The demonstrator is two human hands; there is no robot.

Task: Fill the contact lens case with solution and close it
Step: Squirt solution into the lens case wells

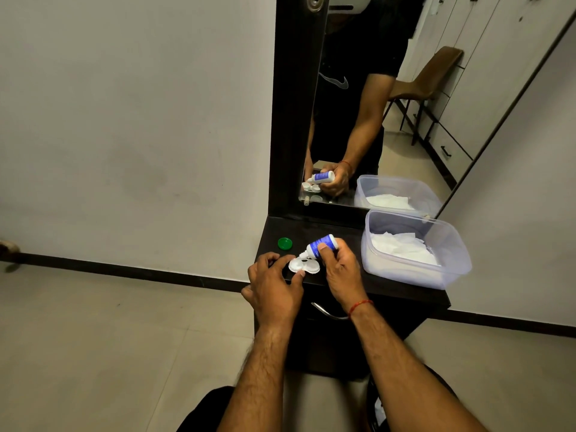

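A white contact lens case (304, 265) lies open on the dark dresser top (339, 226), both wells uncovered. My left hand (274, 285) holds the case by its left end between thumb and fingers. My right hand (341, 269) grips a small white bottle with a blue label (321, 244), tilted so its nozzle points down-left over the case. A green cap (284, 243) lies on the dresser top behind the case, apart from both hands.
A clear plastic tub (452, 275) holding white tissue stands on the right of the dresser top. A mirror (374, 104) rises behind and reflects the hands. A metal drawer handle (327, 311) sits below the front edge. Wall and tiled floor lie to the left.
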